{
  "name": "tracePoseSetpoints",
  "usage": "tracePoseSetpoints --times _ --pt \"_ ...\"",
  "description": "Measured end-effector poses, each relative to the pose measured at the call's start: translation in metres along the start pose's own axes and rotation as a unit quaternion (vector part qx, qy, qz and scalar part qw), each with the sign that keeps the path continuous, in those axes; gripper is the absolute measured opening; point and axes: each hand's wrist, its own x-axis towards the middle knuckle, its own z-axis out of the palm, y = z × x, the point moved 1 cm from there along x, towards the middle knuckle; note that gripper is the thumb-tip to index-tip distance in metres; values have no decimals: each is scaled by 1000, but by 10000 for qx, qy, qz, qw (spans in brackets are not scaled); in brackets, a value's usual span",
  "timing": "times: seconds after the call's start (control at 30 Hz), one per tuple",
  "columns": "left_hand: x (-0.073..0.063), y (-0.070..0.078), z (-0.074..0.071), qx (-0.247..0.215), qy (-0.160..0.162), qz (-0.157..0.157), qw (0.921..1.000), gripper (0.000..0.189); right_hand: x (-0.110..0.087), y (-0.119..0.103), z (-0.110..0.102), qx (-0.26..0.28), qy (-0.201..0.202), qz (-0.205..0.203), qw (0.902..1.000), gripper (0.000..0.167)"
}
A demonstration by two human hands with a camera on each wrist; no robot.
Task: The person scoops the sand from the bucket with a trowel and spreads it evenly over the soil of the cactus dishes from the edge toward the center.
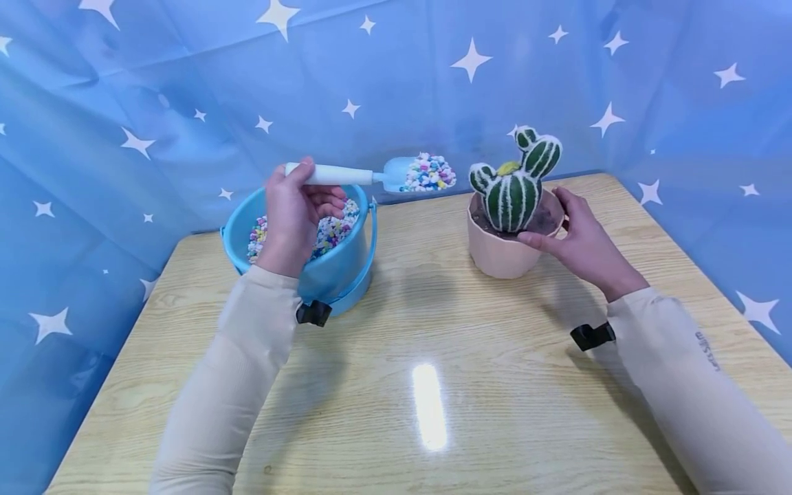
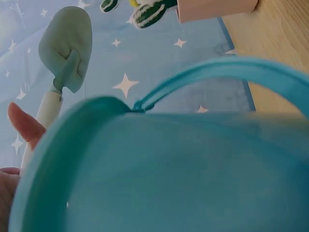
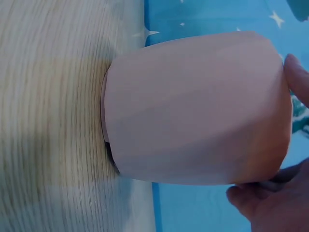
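My left hand (image 1: 297, 213) grips the white handle of a small trowel (image 1: 346, 176), held level above the blue bucket (image 1: 334, 275). Small multicoloured pebbles (image 1: 430, 172) are heaped on the blade, which points right toward the pot. More pebbles of the same sort lie inside the bucket. In the left wrist view the bucket's wall fills the foreground and the underside of the trowel (image 2: 65, 48) shows. My right hand (image 1: 581, 240) holds the rim of a pink plant pot (image 1: 502, 251), thumb at the near side. Out of the brown soil in the pot rises a green-and-white cactus (image 1: 512, 199).
A pale wooden table (image 1: 371, 385) bears the bucket at left and the pot at right. Behind and beside it hangs a blue curtain (image 1: 204, 82) with white stars. The bucket's blue carrying handle (image 1: 372, 240) hangs down on its right side.
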Motion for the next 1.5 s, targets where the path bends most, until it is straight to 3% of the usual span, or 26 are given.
tracePoseSetpoints --times 0.2,0.43,0.63,0.83,1.17,1.5 --pt "0 -6 8 63 -158 -114 9998 16 -3 0 1 -482 -16 205 9986 105" --pt "0 -12 17 264 -277 -221 9990 18 -7 0 1 -432 -238 292 9984 112" --pt "0 -14 19 486 -320 -275 9979 22 -8 -4 4 -816 -334 286 9957 118" --pt "1 -17 24 822 -454 -315 9951 18 -9 -5 4 -668 -450 348 9961 119" --pt "2 -23 29 957 -422 -735 9918 20 -9 -4 6 -816 -618 444 9938 125" --pt "3 -20 38 1327 -448 -601 9883 21 -6 -2 7 -428 -778 31 9960 116"
